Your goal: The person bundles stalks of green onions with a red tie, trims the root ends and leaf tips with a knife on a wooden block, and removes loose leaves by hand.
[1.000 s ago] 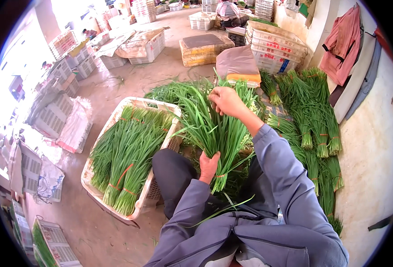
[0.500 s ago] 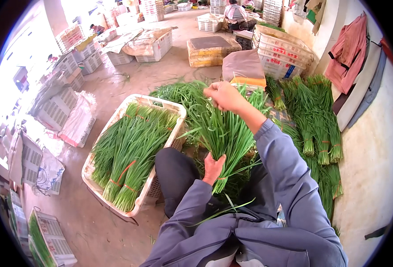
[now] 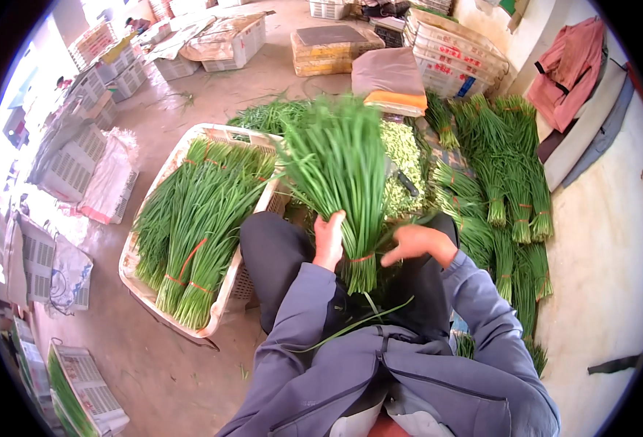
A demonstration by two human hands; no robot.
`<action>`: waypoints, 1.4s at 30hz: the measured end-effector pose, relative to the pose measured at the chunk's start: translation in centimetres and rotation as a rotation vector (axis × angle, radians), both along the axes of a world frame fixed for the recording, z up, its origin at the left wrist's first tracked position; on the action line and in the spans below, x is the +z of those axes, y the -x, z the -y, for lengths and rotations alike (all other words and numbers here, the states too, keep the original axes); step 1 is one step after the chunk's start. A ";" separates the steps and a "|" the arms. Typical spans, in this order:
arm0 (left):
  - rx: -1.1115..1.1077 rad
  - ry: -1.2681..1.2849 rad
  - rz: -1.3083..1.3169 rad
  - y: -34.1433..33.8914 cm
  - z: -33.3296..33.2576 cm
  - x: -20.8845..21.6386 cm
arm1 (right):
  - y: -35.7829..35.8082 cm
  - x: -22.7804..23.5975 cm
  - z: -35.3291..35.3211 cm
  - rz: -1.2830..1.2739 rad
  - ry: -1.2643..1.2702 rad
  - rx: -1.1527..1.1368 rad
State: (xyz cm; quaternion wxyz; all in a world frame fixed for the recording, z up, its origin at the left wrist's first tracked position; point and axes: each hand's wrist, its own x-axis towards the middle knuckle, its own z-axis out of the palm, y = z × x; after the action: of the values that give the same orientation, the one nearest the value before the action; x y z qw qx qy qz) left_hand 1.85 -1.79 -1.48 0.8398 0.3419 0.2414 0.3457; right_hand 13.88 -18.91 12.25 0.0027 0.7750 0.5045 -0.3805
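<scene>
My left hand is closed around a bunch of long green chives, just above the orange band near its pale stem ends. The bunch stands upright above my lap, its leafy tips blurred by motion. To its right, apart from the stems, is my right hand, slightly blurred, empty, with fingers stretched toward the bunch. A white plastic crate at my left knee holds several banded chive bunches. Two loose leaves lie across my lap.
Beyond my knees is a pile of pale green cuttings with a black-handled tool on it. Loose chives lie behind the crate. Banded bunches line the right wall, below hanging jackets. Yellow crates stand farther off.
My right hand has come down from the leafy tips to beside the stems, its fingers now stretched out. The bunch in my left hand stands more upright. The view has shifted slightly.
</scene>
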 end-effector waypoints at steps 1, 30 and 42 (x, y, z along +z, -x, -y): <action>-0.001 0.056 0.030 0.2 -0.6 -0.1 | -0.5 -1.4 -0.1 -0.170 -0.234 -0.134; -0.117 -0.225 0.018 0.2 -1.1 2.9 | -1.3 -4.9 -8.2 -0.970 -1.109 -0.857; 0.060 -0.025 -0.019 0.2 -2.0 2.3 | -1.7 -4.9 -8.2 -0.989 -1.117 -0.802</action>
State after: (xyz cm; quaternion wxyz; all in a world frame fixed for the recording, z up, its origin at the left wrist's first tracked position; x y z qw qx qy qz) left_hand 1.69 0.21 0.77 0.8223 0.3482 0.2550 0.3707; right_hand 15.59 -10.76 7.37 -0.7367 0.5274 0.2484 -0.3428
